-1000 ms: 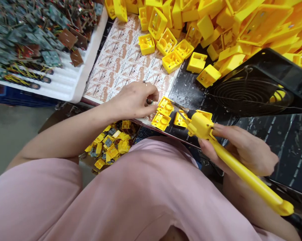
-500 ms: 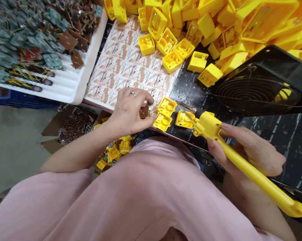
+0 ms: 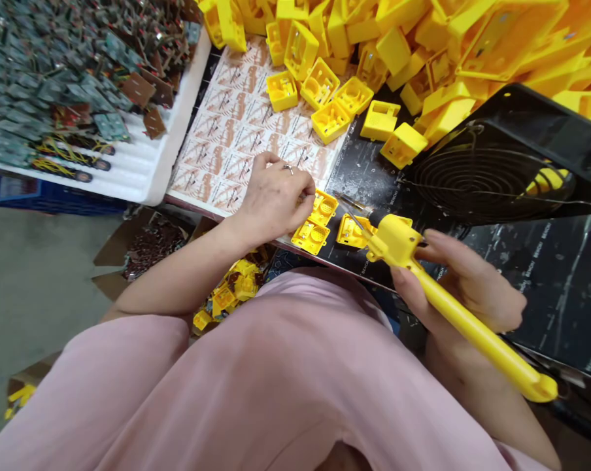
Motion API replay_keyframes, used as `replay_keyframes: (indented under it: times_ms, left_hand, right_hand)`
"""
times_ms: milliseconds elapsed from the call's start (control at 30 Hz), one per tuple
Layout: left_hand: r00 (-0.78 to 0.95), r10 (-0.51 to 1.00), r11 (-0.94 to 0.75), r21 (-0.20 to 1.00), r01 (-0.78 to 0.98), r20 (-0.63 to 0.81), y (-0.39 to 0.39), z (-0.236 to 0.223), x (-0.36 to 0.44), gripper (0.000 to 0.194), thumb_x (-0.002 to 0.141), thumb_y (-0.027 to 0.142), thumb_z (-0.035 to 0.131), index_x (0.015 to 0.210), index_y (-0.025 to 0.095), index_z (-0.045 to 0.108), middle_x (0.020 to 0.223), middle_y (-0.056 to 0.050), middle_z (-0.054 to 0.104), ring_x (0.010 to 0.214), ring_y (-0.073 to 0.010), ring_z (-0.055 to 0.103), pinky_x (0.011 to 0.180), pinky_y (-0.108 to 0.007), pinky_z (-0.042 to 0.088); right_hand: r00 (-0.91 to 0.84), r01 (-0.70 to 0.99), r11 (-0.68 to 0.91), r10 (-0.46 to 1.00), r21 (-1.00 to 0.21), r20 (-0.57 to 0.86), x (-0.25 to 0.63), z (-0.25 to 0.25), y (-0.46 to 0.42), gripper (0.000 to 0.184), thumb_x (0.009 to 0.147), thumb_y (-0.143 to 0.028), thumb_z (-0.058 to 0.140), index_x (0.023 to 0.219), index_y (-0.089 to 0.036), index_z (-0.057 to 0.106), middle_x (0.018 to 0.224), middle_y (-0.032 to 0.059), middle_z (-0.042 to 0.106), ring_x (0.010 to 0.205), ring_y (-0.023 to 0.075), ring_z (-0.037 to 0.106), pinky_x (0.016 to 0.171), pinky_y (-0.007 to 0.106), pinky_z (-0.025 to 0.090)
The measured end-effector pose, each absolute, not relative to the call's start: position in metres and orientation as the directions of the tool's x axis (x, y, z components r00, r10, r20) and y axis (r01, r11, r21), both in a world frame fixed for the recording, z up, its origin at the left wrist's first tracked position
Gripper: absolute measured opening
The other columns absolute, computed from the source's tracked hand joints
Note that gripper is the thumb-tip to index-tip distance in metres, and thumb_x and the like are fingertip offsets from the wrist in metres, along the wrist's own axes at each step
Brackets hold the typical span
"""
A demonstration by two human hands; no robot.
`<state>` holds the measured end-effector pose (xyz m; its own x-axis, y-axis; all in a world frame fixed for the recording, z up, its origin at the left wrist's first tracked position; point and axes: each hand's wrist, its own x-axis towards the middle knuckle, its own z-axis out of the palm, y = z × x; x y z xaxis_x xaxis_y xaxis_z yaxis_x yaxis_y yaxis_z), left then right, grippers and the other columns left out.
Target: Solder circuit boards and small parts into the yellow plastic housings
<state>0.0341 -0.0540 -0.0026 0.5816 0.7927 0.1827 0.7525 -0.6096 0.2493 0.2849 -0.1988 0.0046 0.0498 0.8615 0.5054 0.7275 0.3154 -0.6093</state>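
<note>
My left hand (image 3: pixel 279 199), with a ring on one finger, is curled closed at the left edge of two small yellow plastic casings. What its fingers hold, if anything, is hidden behind them. The upper casing (image 3: pixel 323 208) and the lower casing (image 3: pixel 310 237) lie open side up with round grilles showing. Another open casing (image 3: pixel 352 232) lies to their right. In my right hand (image 3: pixel 465 281) is a yellow soldering gun (image 3: pixel 442 297), gripped near its head. Its thin metal tip points left, over the third casing.
A white foam tray (image 3: pixel 143 176) on the left bears many circuit boards and several wired parts. Yellow casings (image 3: pixel 396 52) pile up at the back, beyond a printed sheet (image 3: pixel 227 131). A black fan (image 3: pixel 472 170) stands at right. Below the table edge are boxes of parts (image 3: pixel 153 245).
My left hand has shifted right toward the two casings and its fingers have closed; the brown circuit board by them is now hidden. The soldering gun sits slightly further left in view.
</note>
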Motion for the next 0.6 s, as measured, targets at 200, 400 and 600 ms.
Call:
replay_keyframes:
  times_ms: [200,400,600]
  left_hand:
    - [0.582,0.786,-0.615,0.178,0.768,0.206,-0.057,-0.003,0.034,0.029,0.093,0.027,0.047,0.089,0.018,0.075,0.081,-0.008,0.074,0.087,-0.0277,0.068,0.093,-0.051,0.049]
    - [0.591,0.797,-0.604,0.213,0.768,0.128,-0.058,0.003,0.035,0.03,0.093,0.028,0.047,0.088,0.02,0.075,0.08,-0.01,0.071,0.09,-0.0304,0.065,0.094,-0.053,0.046]
    - [0.586,0.803,-0.594,0.222,0.773,0.109,-0.057,0.004,0.037,0.031,0.094,0.028,0.045,0.088,0.02,0.075,0.081,-0.01,0.07,0.091,-0.0307,0.064,0.095,-0.053,0.046]
  right_hand:
    - [-0.136,0.699,0.529,0.76,-0.482,0.636,0.274,0.006,-0.187,0.031,0.083,-0.02,0.086,0.104,-0.023,0.064,0.085,-0.0018,0.078,0.072,0.0147,0.076,0.061,0.024,0.061]
    - [-0.233,0.715,0.585,0.715,-0.382,0.659,0.27,0.012,-0.174,0.029,0.083,-0.018,0.086,0.097,-0.023,0.062,0.077,-0.0016,0.076,0.065,0.0144,0.074,0.05,0.023,0.054]
    - [-0.317,0.719,0.609,0.716,-0.334,0.622,0.268,0.025,-0.17,0.024,0.083,-0.016,0.083,0.09,-0.024,0.062,0.074,-0.0027,0.075,0.061,0.0143,0.072,0.052,0.024,0.055]
